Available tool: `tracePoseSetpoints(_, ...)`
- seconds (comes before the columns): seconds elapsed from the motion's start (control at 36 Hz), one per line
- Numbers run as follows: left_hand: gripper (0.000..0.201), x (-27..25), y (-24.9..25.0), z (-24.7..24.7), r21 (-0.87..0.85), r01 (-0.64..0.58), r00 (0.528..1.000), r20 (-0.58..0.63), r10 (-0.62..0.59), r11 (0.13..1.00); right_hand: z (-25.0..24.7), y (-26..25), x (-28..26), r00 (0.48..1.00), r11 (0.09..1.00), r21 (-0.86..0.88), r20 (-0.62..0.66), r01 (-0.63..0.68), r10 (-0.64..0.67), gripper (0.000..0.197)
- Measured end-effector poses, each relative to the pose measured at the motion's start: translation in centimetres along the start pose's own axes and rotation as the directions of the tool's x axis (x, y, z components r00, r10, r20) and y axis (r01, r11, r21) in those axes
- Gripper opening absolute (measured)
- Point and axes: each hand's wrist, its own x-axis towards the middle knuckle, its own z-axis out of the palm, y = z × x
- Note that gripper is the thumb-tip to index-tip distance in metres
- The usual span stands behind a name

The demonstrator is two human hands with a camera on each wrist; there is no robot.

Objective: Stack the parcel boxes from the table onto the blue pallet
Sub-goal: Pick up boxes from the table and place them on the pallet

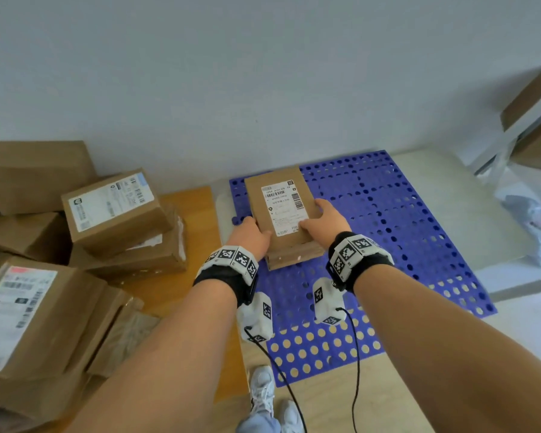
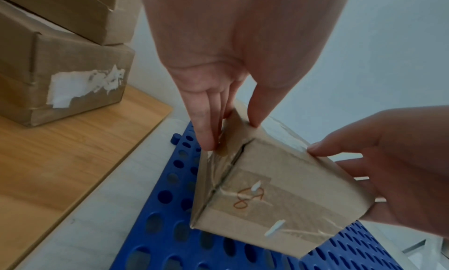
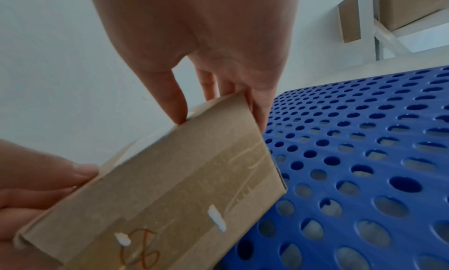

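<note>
A brown parcel box (image 1: 278, 210) with a white shipping label on top is held between both hands over the far-left corner of the blue perforated pallet (image 1: 388, 220). My left hand (image 1: 251, 235) grips its left side, thumb on the top edge and fingers down the side (image 2: 206, 124). My right hand (image 1: 325, 217) grips the right side the same way. In the wrist views the box (image 3: 182, 187) is tilted, with its taped end face, marked with an orange scribble, toward me. Its underside sits low over the pallet (image 2: 170, 245); whether it touches is hidden.
Several more cardboard parcels (image 1: 113, 210) are piled on the wooden table (image 1: 197, 214) to the left of the pallet. A white shelf frame with boxes (image 1: 531, 120) stands at the right. A plastic bag (image 1: 534, 220) lies beyond the pallet's right edge. My shoes (image 1: 263, 398) are at the pallet's near edge.
</note>
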Motion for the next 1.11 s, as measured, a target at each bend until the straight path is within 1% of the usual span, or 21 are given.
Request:
tracePoseSetpoints(0.14, 0.038, 1.2, 0.2, 0.3, -0.014, -0.017, 1.000, -0.011, 0.017, 1.000, 0.0, 0.1, 1.4, 1.000, 1.000, 0.003, 0.008, -0.029, 0.029, 0.066)
tracePoseSetpoints(0.36, 0.042, 1.3, 0.6, 0.3, -0.014, -0.029, 1.000, -0.012, 0.028, 0.999, -0.2, 0.1, 2.3, 0.999, 0.999, -0.017, 0.000, -0.043, 0.043, 0.064)
tracePoseSetpoints(0.53, 0.046, 0.7, 0.3, -0.1, 0.018, -0.038, 0.999, 0.011, 0.038, 0.999, 0.3, -0.4, 2.3, 0.998, 0.994, -0.092, -0.028, -0.051, 0.048, 0.065)
tracePoseSetpoints(0.64, 0.049, -0.3, -0.3, -1.1, 0.049, -0.032, 0.999, -0.026, 0.033, 0.998, 0.4, -1.2, 1.7, 0.996, 0.984, -0.172, -0.087, -0.052, 0.037, 0.069)
tracePoseSetpoints(0.75, 0.049, -1.6, -1.4, -3.0, 0.040, 0.007, 0.997, -0.075, -0.004, 0.999, 0.5, -2.3, 0.8, 0.994, 0.976, -0.218, -0.109, -0.004, -0.020, 0.061)
tracePoseSetpoints(0.83, 0.047, -2.9, -2.5, -4.7, 0.034, 0.030, 0.990, -0.141, -0.025, 0.999, 1.0, -3.3, 0.0, 0.994, 0.970, -0.238, -0.084, 0.053, -0.075, 0.063)
tracePoseSetpoints(0.89, 0.047, -4.0, -3.3, -5.8, 0.029, 0.043, 0.980, -0.197, -0.036, 0.999, 1.4, -4.1, -0.8, 0.988, 0.961, -0.254, -0.076, 0.112, -0.135, 0.062)
tracePoseSetpoints(0.94, 0.047, -5.1, -4.2, -6.8, 0.021, 0.056, 0.965, -0.258, -0.048, 0.998, 2.1, -5.0, -1.7, 0.979, 0.952, -0.249, -0.054, 0.177, -0.197, 0.059)
tracePoseSetpoints(1.03, 0.044, -6.9, -5.5, -8.5, 0.027, 0.079, 0.936, -0.345, -0.065, 0.996, 3.6, -6.3, -3.0, 0.970, 0.949, -0.207, 0.004, 0.238, -0.242, 0.054)
tracePoseSetpoints(1.11, 0.036, -8.3, -7.0, -10.3, 0.023, 0.097, 0.900, -0.429, -0.078, 0.995, 5.1, -7.6, -4.4, 0.959, 0.940, -0.190, 0.056, 0.283, -0.278, 0.057)
